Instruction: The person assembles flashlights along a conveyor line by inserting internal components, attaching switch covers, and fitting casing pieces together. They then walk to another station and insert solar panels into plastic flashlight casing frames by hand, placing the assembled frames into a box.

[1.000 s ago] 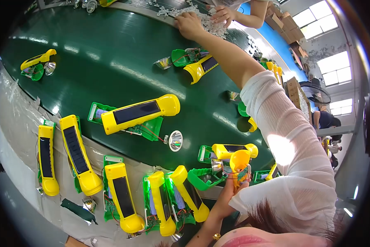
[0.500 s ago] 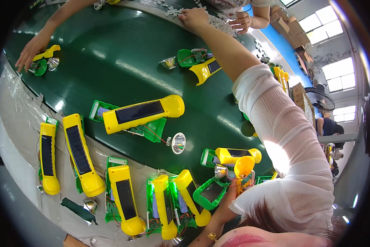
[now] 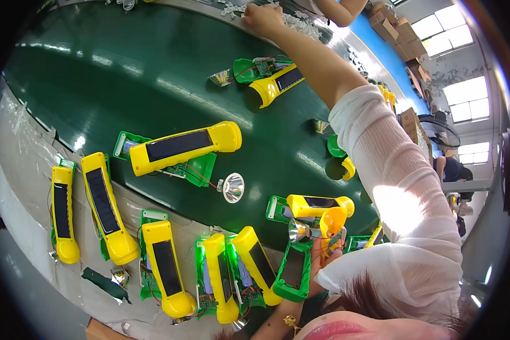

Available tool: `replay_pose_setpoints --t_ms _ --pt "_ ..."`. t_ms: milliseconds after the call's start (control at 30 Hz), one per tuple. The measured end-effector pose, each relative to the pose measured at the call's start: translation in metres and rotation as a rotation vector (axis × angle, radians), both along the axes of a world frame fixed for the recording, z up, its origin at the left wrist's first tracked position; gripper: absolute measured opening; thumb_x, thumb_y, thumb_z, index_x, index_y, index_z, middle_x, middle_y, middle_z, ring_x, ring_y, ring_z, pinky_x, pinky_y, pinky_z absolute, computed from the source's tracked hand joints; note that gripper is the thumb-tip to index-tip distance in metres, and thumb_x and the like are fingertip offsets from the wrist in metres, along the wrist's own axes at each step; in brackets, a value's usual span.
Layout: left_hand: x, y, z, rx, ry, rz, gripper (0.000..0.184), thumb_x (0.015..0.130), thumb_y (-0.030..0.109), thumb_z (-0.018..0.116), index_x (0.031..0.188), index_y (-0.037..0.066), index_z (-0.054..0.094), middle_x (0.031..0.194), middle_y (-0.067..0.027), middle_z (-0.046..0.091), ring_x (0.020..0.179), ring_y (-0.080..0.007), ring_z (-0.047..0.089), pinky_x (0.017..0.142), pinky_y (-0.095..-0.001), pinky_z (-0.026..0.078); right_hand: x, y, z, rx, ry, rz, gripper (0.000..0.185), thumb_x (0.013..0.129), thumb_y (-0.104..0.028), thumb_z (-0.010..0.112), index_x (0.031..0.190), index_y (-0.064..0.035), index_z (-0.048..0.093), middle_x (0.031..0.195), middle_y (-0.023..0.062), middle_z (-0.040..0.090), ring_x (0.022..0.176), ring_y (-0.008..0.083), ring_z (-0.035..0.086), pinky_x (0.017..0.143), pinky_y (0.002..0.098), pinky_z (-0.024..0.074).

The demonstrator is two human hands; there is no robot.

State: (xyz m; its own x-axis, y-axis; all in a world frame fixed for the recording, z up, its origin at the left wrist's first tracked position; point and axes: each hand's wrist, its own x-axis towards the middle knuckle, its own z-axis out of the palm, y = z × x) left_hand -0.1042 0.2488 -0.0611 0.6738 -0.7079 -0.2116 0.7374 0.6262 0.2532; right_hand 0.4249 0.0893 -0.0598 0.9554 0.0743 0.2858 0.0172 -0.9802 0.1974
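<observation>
Reaching to the far edge of the green workbench (image 3: 136, 107), the right hand (image 3: 264, 20) touches or nearly touches the small white parts (image 3: 303, 25); its knuckles are bent, but I cannot tell from here whether the fingertips are apart or closed on a part. The left hand (image 3: 317, 252), at the near edge, has its fingers clamped on a yellow flared shell (image 3: 333, 220), with a green half-shell (image 3: 294, 272) and a reflector (image 3: 298, 230) just beside it.

Status of that unit: open. Its reflector sits outside the shells, so fitting the reflector and joining the halves appear outstanding.

Status of the other units: five solar flashlights (image 3: 165, 266) form a row along the near edge, on grey sheeting (image 3: 34, 153). Yellow top shells lie over green bases without lining up, and several reflectors protrude. A sixth flashlight (image 3: 184, 148), nearer the middle, rests askew on its base; its loose reflector (image 3: 232, 187) is tethered by red wire. Wiring and circuit boards are in place where visible, so electrical work looks well advanced, closure much less so. Toward the far edge, another open flashlight (image 3: 277, 82) lies with its halves side by side. A co-worker's forearm (image 3: 343, 11) shows beyond the white parts
</observation>
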Motion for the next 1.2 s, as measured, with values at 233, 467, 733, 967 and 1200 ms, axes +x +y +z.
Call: replay_pose_setpoints --t_ms 233,467,733,967,1200 --pt "0.010 0.004 0.022 0.015 0.002 0.071 0.051 0.091 0.014 0.054 0.135 0.004 0.030 0.110 -0.0058 0.050 0.097 -0.0109 0.050 0.083 -0.0243 0.044 -0.024 0.012 -0.001 -0.016 -0.021 0.060 0.031 0.080 -0.050 0.056 0.099 -0.0288 0.068 0.108 -0.0018 0.061 0.113 0.0207 0.046 0.090 0.0490 0.0281" --pt "0.014 0.003 0.014 0.153 -0.163 0.009 0.048 0.090 0.020 0.055 0.131 0.006 0.035 0.108 -0.0088 0.053 0.092 -0.0154 0.055 0.075 -0.0289 0.048 -0.043 0.007 0.006 -0.115 -0.274 0.392 0.018 0.084 -0.031 0.061 0.092 -0.0162 0.067 0.088 0.0017 0.065 0.088 0.0178 0.058 0.081 0.0336 0.0377" --pt "0.032 0.032 0.033 0.002 -0.091 -0.031 0.037 0.088 0.024 0.054 0.117 0.004 0.043 0.092 -0.0105 0.057 0.072 -0.0189 0.060 0.065 -0.0317 0.050 -0.282 0.030 0.132 1.703 0.415 0.090 0.025 0.090 -0.019 0.056 0.103 0.0026 0.058 0.078 0.0062 0.060 0.063 0.0103 0.055 0.053 0.0223 0.0426" --pt "0.031 0.029 0.030 -0.226 -0.142 0.031 0.038 0.089 0.025 0.051 0.117 0.001 0.043 0.097 -0.0114 0.054 0.080 -0.0209 0.058 0.072 -0.0373 0.053 -0.519 0.015 0.176 1.808 0.572 -0.348 0.026 0.089 -0.012 0.056 0.108 0.0045 0.057 0.081 0.0061 0.061 0.066 0.0098 0.058 0.055 0.0202 0.0470" --pt "-0.027 0.007 0.090 0.059 -0.365 -0.127 0.031 0.085 0.014 0.058 0.111 0.001 0.047 0.090 -0.0083 0.056 0.076 -0.0159 0.059 0.066 -0.0302 0.051 -0.668 0.021 0.197 2.174 0.534 -0.558 0.019 0.091 -0.011 0.053 0.105 0.0007 0.056 0.076 0.0038 0.056 0.059 0.0080 0.049 0.047 0.0175 0.0396"
